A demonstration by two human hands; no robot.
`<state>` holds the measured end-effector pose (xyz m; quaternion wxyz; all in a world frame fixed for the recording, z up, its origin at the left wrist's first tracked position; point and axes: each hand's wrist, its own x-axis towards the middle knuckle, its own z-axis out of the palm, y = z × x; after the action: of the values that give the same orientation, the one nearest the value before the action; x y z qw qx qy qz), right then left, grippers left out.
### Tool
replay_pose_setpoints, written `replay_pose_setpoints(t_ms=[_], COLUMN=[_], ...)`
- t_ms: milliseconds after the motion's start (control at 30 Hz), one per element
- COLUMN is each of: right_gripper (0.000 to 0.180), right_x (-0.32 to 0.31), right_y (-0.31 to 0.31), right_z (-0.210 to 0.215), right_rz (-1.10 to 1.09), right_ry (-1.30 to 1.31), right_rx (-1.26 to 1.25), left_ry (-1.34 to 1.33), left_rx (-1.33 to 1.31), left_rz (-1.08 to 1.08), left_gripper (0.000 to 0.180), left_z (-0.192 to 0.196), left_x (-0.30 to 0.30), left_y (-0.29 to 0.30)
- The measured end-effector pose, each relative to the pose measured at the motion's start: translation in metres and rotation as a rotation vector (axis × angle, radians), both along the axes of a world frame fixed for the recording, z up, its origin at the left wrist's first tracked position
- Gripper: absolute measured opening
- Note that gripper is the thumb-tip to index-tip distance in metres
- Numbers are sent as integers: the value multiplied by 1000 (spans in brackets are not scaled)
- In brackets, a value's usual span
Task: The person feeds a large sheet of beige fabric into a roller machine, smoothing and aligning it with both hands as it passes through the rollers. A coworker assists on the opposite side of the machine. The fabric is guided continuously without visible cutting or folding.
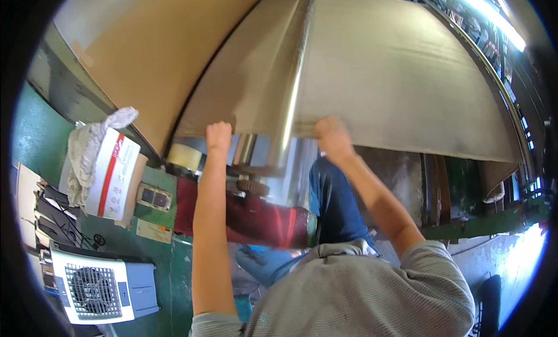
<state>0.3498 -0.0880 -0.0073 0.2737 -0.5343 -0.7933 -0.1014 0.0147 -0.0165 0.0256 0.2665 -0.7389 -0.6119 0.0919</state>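
A wide sheet of grey-brown fabric [383, 75] stretches away in front of me, passing a long shiny metal roller [294, 84]. Left of the roller's near end, my left hand [219, 137] is closed on the fabric's near edge. On the roller's right side, my right hand [334, 136] grips the same edge; it is slightly blurred by motion. Both sets of fingertips are partly hidden. Below the roller sit a metal shaft end [245, 150] and a toothed gear [253, 186].
A dark red cover [250, 219] lies across the machine close to my legs. At left stand a white carton [113, 174] with a cloth [87, 154] over it and an air cooler [96, 287]. A tan panel [151, 46] rises at upper left; a metal rail [482, 58] curves along the right.
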Motion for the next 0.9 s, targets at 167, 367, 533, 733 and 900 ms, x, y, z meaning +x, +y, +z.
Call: replay_pose_setpoints(t_ms=[167, 367, 533, 733, 900], right_gripper=[14, 6, 9, 9, 8], right_x=[151, 153, 117, 70, 39], right_y=[-6, -32, -29, -34, -32], right_z=[-12, -18, -8, -22, -24], right_rz=[-668, -370, -294, -233, -162], right_ry=[66, 26, -6, -39, -6], right_rx=[-7, -55, -103, -172, -169], left_ry=[-52, -32, 37, -29, -66], left_rx=[15, 96, 34, -18, 188], left_rz=[166, -87, 45, 314, 5], left_gripper=[14, 15, 15, 16, 16], left_z=[0, 11, -9, -4, 3], left_x=[-4, 24, -5, -10, 6], left_y=[-2, -5, 6, 4, -2])
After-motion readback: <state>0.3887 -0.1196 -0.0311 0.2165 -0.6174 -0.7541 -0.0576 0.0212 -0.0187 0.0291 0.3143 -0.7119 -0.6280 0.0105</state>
